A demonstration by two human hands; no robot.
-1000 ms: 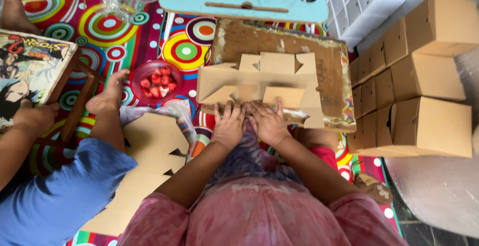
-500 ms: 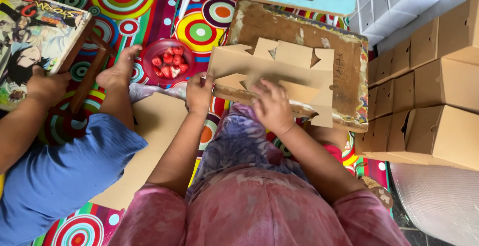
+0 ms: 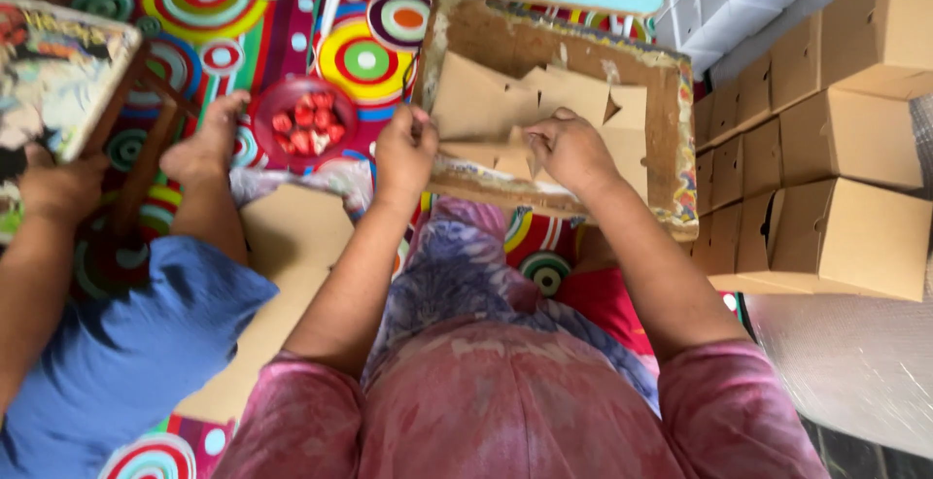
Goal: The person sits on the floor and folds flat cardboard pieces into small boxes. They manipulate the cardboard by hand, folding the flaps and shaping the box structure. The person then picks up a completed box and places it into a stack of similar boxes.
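Pink tie-dyed sleeves sit nearest the camera, and both bare forearms reach forward over a colourful mat printed with concentric circles. The left hand is closed around the left edge of a flat cardboard blank, thumb on top. The right hand presses down on the blank's middle, fingers curled around a cut flap. The blank is plain brown, die-cut with notches and pointed flaps, partly folded and creased, and it lies on a worn wooden board with chipped, paint-stained edges. At the board's left edge stands a red bowl of red pieces. Another person's arm in a blue sleeve rests left of it. Folded brown boxes are stacked beyond the board's right edge.
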